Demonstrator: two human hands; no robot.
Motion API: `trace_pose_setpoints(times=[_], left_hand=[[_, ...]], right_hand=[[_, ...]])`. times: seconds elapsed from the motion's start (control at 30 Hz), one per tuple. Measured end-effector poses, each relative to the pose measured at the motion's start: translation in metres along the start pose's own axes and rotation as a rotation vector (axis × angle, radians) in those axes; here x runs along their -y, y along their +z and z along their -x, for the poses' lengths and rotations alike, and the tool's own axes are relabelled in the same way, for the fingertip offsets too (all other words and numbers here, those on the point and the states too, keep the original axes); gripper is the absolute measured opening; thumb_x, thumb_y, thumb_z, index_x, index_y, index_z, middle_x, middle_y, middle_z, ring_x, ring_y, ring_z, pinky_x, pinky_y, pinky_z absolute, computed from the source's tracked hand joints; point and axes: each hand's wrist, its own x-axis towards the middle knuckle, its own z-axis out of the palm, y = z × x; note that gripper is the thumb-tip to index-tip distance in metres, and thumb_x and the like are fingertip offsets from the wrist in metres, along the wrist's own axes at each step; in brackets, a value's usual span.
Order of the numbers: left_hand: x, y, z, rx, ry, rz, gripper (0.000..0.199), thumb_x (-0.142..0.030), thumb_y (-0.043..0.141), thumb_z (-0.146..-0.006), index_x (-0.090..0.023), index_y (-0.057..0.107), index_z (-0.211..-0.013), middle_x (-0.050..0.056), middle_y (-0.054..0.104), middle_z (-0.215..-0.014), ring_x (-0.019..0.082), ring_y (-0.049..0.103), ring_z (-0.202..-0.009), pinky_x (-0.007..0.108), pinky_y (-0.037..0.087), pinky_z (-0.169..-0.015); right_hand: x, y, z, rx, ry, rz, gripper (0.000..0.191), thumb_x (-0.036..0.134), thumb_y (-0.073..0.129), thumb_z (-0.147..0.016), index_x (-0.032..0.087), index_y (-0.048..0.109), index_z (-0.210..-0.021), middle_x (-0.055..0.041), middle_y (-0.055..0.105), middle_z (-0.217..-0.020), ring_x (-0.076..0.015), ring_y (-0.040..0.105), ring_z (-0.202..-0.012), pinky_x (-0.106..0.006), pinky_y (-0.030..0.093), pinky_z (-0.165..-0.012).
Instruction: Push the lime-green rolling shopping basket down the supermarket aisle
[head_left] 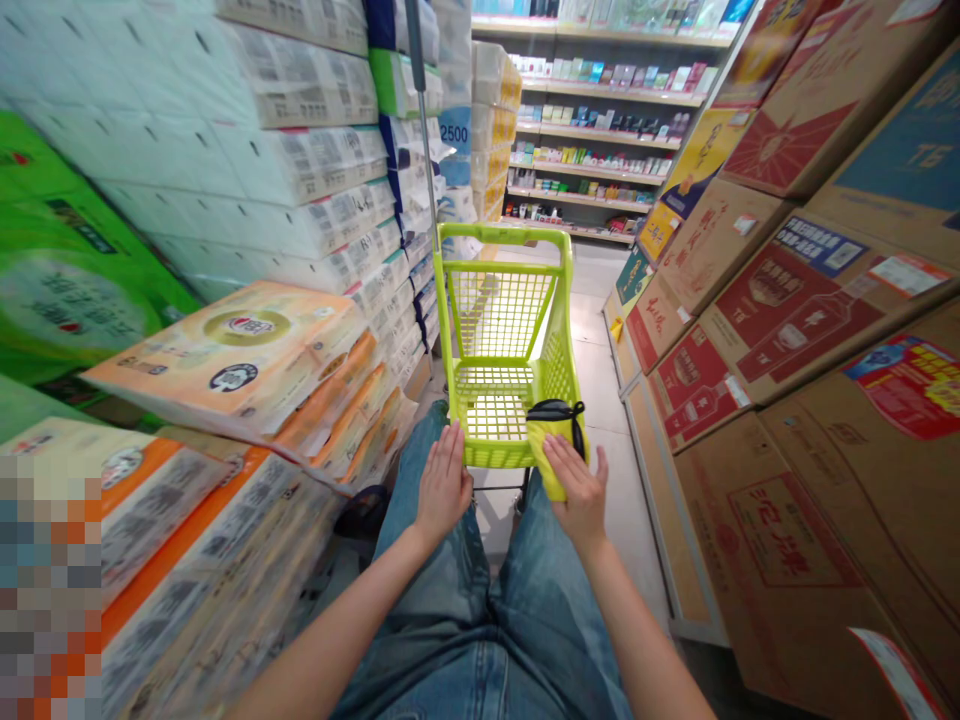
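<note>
A small lime-green shopping cart [559,240] with a grid basket stands right in front of my knees. My left hand [444,485] lies flat over my left knee, fingers stretched forward, fingertips beside the cart's near left corner; nothing is in it. My right hand [574,485] has its fingers over a yellow pouch [541,435] with a black zipped top and a wrist loop, at the cart's near right corner. The little finger sticks out to the side; the thumb is mostly hidden. A thin metal pole [429,150] rises from the cart's far left corner.
Stacked tissue packs [330,165] line the left side, with orange-topped packs [240,340] jutting close to my left knee. Cardboard cartons [795,530] are piled along the right. Shelves of small boxes [592,130] close off the far end. Pale tiled floor [600,350] runs between.
</note>
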Motion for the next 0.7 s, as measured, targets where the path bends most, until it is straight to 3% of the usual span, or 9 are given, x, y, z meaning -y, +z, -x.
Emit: trace_pose_setpoints(times=[0.07, 0.13, 0.23, 0.33, 0.43, 0.53, 0.7], left_hand=[[-0.001, 0.001, 0.0, -0.004, 0.0, 0.003, 0.082, -0.005, 0.043, -0.085, -0.016, 0.006, -0.158, 0.015, 0.028, -0.161, 0.027, 0.021, -0.151, 0.052, 0.029, -0.12], [-0.002, 0.003, 0.0, -0.007, -0.005, 0.01, 0.083, -0.005, 0.043, -0.085, -0.016, 0.006, -0.158, 0.014, 0.027, -0.161, 0.027, 0.02, -0.151, 0.052, 0.029, -0.12], [-0.001, 0.003, 0.001, -0.006, -0.016, 0.013, 0.081, -0.006, 0.042, -0.087, -0.015, 0.006, -0.158, 0.015, 0.026, -0.161, 0.026, 0.018, -0.151, 0.051, 0.029, -0.12], [0.004, 0.002, 0.003, 0.0, 0.006, 0.007, 0.075, -0.01, 0.039, -0.09, -0.016, 0.007, -0.158, 0.014, 0.026, -0.161, 0.025, 0.018, -0.152, 0.049, 0.03, -0.119], [0.009, 0.0, 0.005, 0.012, 0.033, -0.004, 0.071, -0.012, 0.037, -0.092, -0.017, 0.011, -0.158, 0.014, 0.028, -0.161, 0.023, 0.019, -0.151, 0.046, 0.031, -0.119], [0.009, -0.001, 0.003, 0.03, 0.036, -0.007, 0.074, -0.011, 0.04, -0.09, -0.014, 0.01, -0.158, 0.017, 0.027, -0.161, 0.026, 0.019, -0.151, 0.049, 0.03, -0.119], [0.002, 0.001, 0.001, 0.002, 0.012, -0.011, 0.079, -0.007, 0.042, -0.088, -0.016, 0.005, -0.158, 0.016, 0.027, -0.161, 0.027, 0.02, -0.151, 0.051, 0.031, -0.118]], right_hand=[[-0.017, -0.006, 0.002, -0.069, 0.071, 0.041, 0.068, 0.004, 0.041, -0.076, 0.025, 0.052, -0.14, -0.0062, 0.065, -0.134, -0.0208, 0.06, -0.126, -0.051, 0.008, -0.122], [-0.011, -0.001, 0.0, -0.131, 0.145, 0.08, 0.063, 0.004, 0.042, -0.079, 0.022, 0.054, -0.138, -0.0086, 0.066, -0.132, -0.0225, 0.061, -0.125, -0.051, 0.008, -0.122], [0.036, 0.024, -0.01, -0.103, 0.186, 0.055, 0.062, 0.006, 0.042, -0.081, 0.015, 0.049, -0.142, -0.0125, 0.061, -0.138, -0.025, 0.055, -0.131, -0.05, 0.005, -0.123], [0.093, 0.051, -0.021, -0.016, 0.076, -0.065, 0.063, 0.008, 0.043, -0.082, 0.018, 0.046, -0.144, -0.0088, 0.061, -0.139, -0.0208, 0.052, -0.134, -0.047, 0.001, -0.125], [0.116, 0.059, -0.028, 0.052, 0.037, -0.116, 0.063, 0.009, 0.045, -0.082, 0.02, 0.046, -0.145, -0.0077, 0.059, -0.142, -0.018, 0.049, -0.137, -0.046, -0.002, -0.124], [0.093, 0.046, -0.023, 0.091, -0.025, -0.13, 0.065, 0.007, 0.044, -0.082, 0.023, 0.046, -0.144, -0.0057, 0.061, -0.14, -0.0175, 0.051, -0.135, -0.049, -0.005, -0.124], [0.009, 0.005, -0.001, 0.033, 0.027, -0.035, 0.069, 0.004, 0.043, -0.077, 0.024, 0.048, -0.143, -0.0059, 0.06, -0.14, -0.0187, 0.054, -0.132, -0.048, 0.002, -0.124]])
